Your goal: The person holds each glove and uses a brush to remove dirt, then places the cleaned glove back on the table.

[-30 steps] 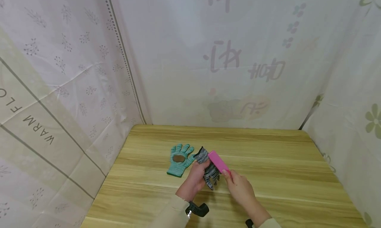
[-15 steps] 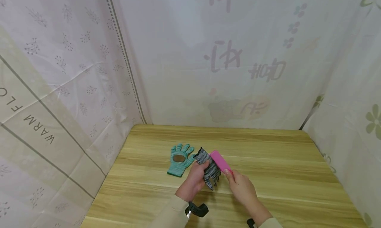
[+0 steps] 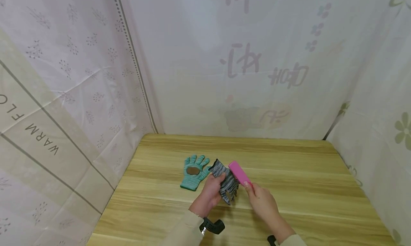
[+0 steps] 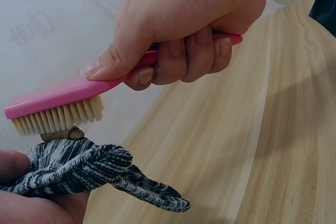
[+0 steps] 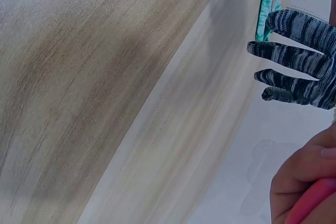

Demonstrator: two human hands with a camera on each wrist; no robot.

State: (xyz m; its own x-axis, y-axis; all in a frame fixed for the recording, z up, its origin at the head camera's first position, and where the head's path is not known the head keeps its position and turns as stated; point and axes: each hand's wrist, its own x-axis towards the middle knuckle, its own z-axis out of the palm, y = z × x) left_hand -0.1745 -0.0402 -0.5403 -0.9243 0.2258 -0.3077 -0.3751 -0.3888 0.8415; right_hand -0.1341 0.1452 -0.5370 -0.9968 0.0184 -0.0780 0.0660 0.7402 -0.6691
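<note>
A black-and-grey knit glove (image 3: 228,183) is gripped by my left hand (image 3: 212,189), its thumb on top near the cuff and the glove's fingers hanging toward me. My right hand (image 3: 262,203) holds a pink brush (image 3: 239,173) by its handle, fingers wrapped round it. In the left wrist view the pale bristles (image 4: 58,116) point down just over the glove (image 4: 73,166); whether they touch it I cannot tell. The right wrist view shows the glove's fingers (image 5: 294,59) spread at the right edge, above my right hand (image 5: 302,177).
A green knit glove (image 3: 191,183) with a brown oval patch (image 3: 193,171) lies flat on the wooden table (image 3: 289,174), left of my hands. Patterned curtains (image 3: 205,60) hang behind the table and along both sides. Both wrists wear black straps (image 3: 212,226).
My right hand has shifted the brush slightly to the right, from over the grey glove to its right edge. The left hand and the green glove stay almost still.
</note>
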